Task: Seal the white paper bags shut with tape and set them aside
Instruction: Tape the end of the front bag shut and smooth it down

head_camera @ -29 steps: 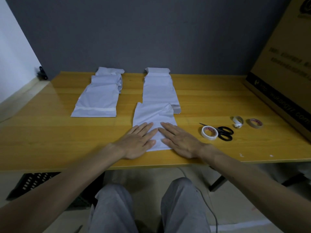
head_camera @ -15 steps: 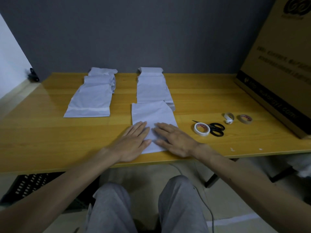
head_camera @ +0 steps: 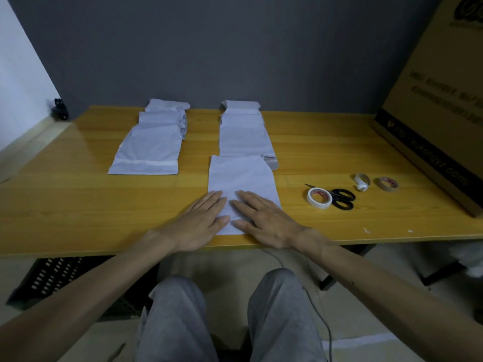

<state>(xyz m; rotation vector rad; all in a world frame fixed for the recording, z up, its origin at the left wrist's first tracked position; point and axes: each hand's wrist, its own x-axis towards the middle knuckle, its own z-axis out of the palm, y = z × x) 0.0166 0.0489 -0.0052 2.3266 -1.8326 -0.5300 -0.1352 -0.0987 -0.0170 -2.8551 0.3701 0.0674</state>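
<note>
Head view, seated person at a wooden surface (head_camera: 78,205). One white paper bag (head_camera: 241,176) lies flat at the near edge, straight in front of the person, its long axis running away from the body. The left hand (head_camera: 198,223) and right hand (head_camera: 264,223) rest palm-down side by side on the bag's near end. The fingers (head_camera: 213,202) of both are straight and released: they press the paper and grasp nothing. The white tape roll (head_camera: 319,197) lies to the right of the bag, just beside the black scissors (head_camera: 343,199), apart from the bag and clearly nearer the right hand than the left. Farther right of the bag lie a curled scrap of tape (head_camera: 362,182) and a brown roll (head_camera: 387,184). Beyond the bag's far end, overlapped by it, is a row of further bags (head_camera: 243,131). To the bag's left, well apart, is a second row (head_camera: 150,150) whose nearest bag carries a strip across its near end, so that row is probably the sealed one. Judged step: flattening before taping. The reach for the tape would suit the right hand, going sideways to the right, while the left pins the bag
</note>
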